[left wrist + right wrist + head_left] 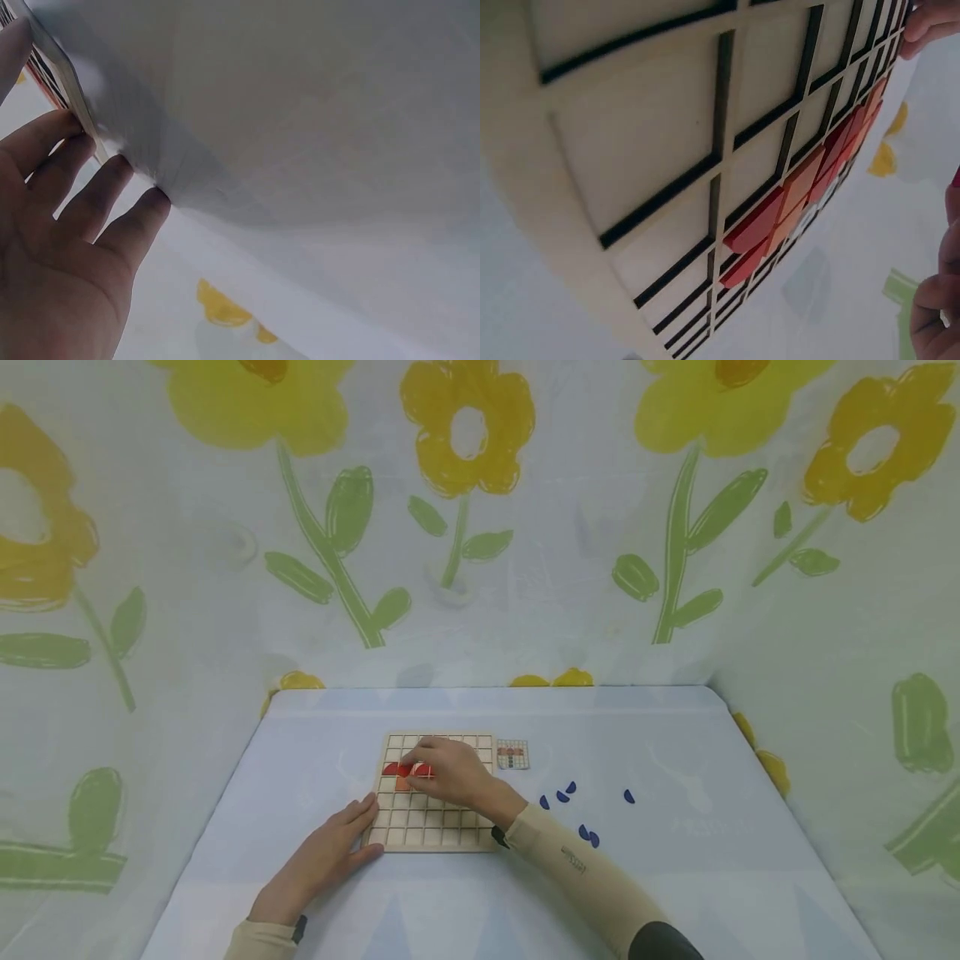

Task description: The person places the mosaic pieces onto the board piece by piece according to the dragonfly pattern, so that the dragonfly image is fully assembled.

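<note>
A wooden grid board (435, 839) lies on the table, with several red and orange pieces set in its cells. Along the board's left edge rests my left hand (333, 847), fingers extended and thumb near the lower corner; in the left wrist view its fingertips (154, 199) meet the edge. My right hand (453, 772) is over the board's upper half, thumb and fingertips close together among the red pieces. A bit of a red piece (956, 178) shows at its fingertips in the right wrist view, mostly cut off by the frame. An orange piece (402, 783) sits just below the fingertips.
A small pattern card (513, 754) lies against the board's right side. Several dark blue half-round pieces are scattered to the right, one blue piece (629, 796) farther off than the others. Flower-printed walls surround the table (675, 893).
</note>
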Demonstrator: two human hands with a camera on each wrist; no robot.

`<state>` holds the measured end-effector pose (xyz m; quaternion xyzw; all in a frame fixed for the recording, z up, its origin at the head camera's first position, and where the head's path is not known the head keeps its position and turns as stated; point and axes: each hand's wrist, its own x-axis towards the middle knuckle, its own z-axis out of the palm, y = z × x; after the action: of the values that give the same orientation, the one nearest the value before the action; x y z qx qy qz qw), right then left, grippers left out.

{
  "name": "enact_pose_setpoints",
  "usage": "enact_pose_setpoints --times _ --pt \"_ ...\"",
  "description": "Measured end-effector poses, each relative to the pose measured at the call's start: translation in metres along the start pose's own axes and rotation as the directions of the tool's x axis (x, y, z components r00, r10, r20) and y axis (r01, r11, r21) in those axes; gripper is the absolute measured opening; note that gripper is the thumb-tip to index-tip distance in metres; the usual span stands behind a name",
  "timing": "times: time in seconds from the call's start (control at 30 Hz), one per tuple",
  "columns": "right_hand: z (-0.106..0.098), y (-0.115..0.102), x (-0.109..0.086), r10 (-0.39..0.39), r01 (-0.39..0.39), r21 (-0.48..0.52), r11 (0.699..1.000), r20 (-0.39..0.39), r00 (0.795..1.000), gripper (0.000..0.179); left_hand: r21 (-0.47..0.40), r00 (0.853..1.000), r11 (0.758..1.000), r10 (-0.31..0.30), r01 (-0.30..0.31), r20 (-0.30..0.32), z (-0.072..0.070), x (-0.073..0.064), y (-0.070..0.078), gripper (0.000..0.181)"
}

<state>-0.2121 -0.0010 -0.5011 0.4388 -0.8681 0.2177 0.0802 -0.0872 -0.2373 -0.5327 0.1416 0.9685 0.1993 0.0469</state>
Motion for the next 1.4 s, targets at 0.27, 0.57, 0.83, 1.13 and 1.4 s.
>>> enact_pose_setpoints --times 0.27,0.57,0.83,1.13,1.4 --pt "0.013 -0.006 0.026 0.099 -0.105 0.02 0.994 0.217 0.971 0.026 0.01 0.998 0.999 0.052 -0.052 -0.027 0.0 -0.002 -0.001 0.072" --pt "0.026 -0.012 0.041 0.139 -0.131 -0.045 0.99 0.304 0.943 0.023 0.002 0.999 0.999 0.045 -0.045 -0.018 0.002 -0.002 -0.003 0.073" --pt "0.037 -0.013 0.046 0.185 -0.169 -0.076 0.983 0.362 0.914 0.023 0.001 0.998 0.999 0.051 -0.051 -0.035 0.001 -0.003 0.0 0.073" --pt "0.043 -0.014 0.048 0.175 -0.15 -0.097 0.984 0.355 0.919 0.017 0.011 0.998 0.999 0.05 -0.049 -0.027 -0.002 -0.002 0.002 0.072" --pt "0.043 -0.017 0.048 0.151 -0.116 -0.118 0.986 0.349 0.925 0.015 0.004 0.999 0.999 0.04 -0.04 -0.012 -0.002 -0.002 0.001 0.073"
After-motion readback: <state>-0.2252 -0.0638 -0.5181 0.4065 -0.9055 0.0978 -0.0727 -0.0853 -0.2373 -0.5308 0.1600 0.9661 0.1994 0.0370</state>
